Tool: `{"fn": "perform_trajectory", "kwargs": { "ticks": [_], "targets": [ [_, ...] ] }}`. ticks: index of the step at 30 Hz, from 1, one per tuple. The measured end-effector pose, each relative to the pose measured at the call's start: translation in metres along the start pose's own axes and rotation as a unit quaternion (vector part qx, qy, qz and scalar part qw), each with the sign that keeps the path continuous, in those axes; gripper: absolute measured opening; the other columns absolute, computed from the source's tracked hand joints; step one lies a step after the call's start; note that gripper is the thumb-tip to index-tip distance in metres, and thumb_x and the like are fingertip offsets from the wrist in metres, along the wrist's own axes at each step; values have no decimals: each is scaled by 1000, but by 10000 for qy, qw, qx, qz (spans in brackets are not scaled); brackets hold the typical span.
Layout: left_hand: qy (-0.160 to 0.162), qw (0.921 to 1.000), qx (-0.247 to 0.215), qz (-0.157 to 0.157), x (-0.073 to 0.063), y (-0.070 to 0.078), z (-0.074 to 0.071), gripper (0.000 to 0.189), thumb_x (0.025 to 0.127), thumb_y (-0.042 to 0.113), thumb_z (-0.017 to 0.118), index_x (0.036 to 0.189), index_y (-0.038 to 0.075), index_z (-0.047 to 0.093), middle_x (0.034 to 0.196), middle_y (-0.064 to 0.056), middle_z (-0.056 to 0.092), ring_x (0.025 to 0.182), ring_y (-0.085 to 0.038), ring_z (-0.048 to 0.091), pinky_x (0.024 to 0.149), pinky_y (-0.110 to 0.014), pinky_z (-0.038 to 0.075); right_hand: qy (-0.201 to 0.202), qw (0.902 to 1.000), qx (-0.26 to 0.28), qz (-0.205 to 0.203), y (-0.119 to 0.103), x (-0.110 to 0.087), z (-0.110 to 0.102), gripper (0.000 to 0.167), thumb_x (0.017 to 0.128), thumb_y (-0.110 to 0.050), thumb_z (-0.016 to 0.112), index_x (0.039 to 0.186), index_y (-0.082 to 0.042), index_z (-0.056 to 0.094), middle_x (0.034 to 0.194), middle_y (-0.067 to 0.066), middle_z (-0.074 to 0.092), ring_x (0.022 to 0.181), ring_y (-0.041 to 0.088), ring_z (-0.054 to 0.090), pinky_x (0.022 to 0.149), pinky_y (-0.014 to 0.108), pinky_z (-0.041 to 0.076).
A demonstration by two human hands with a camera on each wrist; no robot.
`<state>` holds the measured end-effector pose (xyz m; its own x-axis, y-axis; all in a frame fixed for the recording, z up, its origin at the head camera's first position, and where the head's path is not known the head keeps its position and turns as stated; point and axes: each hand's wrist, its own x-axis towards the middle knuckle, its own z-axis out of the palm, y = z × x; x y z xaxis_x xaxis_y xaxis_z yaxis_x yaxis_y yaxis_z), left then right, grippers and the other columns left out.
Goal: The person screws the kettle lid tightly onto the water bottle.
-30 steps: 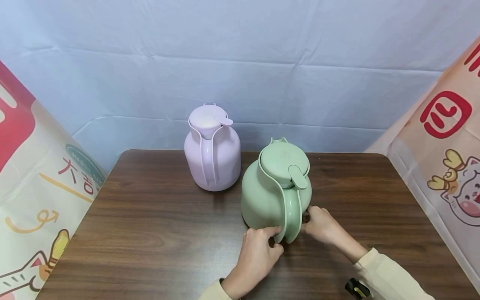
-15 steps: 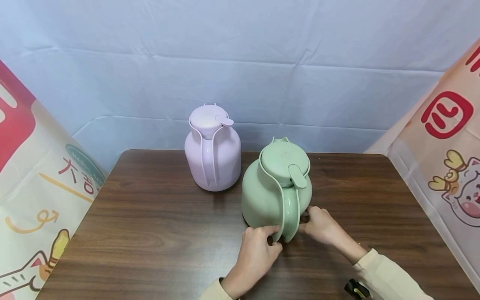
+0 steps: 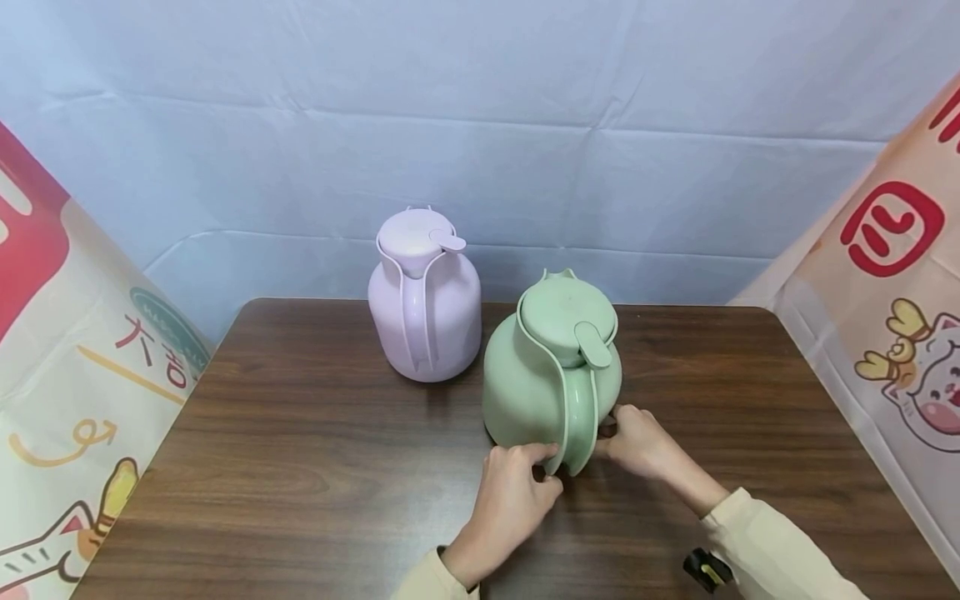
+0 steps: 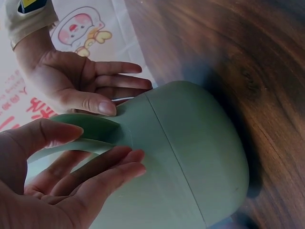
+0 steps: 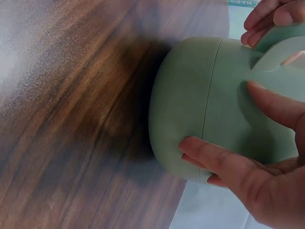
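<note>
A green thermos jug (image 3: 525,392) stands near the table's middle, its handle facing me and its lid lever on top. My left hand (image 3: 510,500) is at the handle's left side, fingertips reaching the body. In the left wrist view its fingers (image 4: 102,183) are mostly straight, with the handle rim passing near the thumb. On the other side, my right hand (image 3: 637,442) touches the jug's lower body with extended fingers (image 5: 214,157). Behind and to the left stands a lilac thermos jug (image 3: 450,325), with neither hand on it.
The brown wood-grain table (image 3: 300,467) has a pale cloth backdrop (image 3: 480,150) behind it. Printed cloths hang at the left (image 3: 97,375) and right (image 3: 885,333). A small black object (image 3: 707,571) is by the right sleeve.
The green jug and both hands have shifted slightly away from me. The handle has swung a little to the left. The lilac jug has stayed in place.
</note>
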<state>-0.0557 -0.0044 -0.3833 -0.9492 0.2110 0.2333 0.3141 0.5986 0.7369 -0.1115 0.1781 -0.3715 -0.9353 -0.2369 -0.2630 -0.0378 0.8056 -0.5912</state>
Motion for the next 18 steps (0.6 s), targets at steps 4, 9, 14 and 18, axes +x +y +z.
{"fn": "perform_trajectory", "kwargs": {
  "ticks": [4, 9, 14, 18],
  "targets": [
    [50, 10000, 24, 27, 3, -2, 1, 35, 60, -3, 62, 92, 6, 73, 83, -4, 70, 49, 2, 37, 56, -18, 43, 20, 10000, 14, -73, 2, 4, -1, 40, 71, -28, 76, 91, 4, 61, 72, 5, 59, 62, 17, 51, 56, 32, 42],
    [7, 10000, -6, -39, 8, -3, 1, 35, 61, -3, 62, 93, 6, 73, 74, -4, 69, 43, 3, 29, 53, -18, 41, -46, 9994, 226, -268, 4, 10, -4, 45, 71, -32, 77, 93, 4, 62, 81, 11, 65, 67, 18, 58, 57, 33, 45],
    [71, 10000, 32, -27, 14, -6, 2, 34, 61, -2, 62, 92, 7, 73, 73, -3, 69, 44, 3, 32, 55, -18, 41, -117, 9983, 415, -403, 7, 16, -5, 51, 71, -34, 76, 96, 7, 60, 83, 14, 65, 67, 20, 60, 57, 33, 47],
    [213, 9997, 133, 22, 18, -8, 2, 33, 61, -1, 63, 91, 8, 74, 76, -2, 69, 48, 2, 38, 57, -22, 44, -189, 9985, 460, -231, 4, 21, -7, 45, 72, -32, 76, 95, 3, 61, 82, 10, 64, 64, 17, 56, 57, 32, 44]
  ]
}}
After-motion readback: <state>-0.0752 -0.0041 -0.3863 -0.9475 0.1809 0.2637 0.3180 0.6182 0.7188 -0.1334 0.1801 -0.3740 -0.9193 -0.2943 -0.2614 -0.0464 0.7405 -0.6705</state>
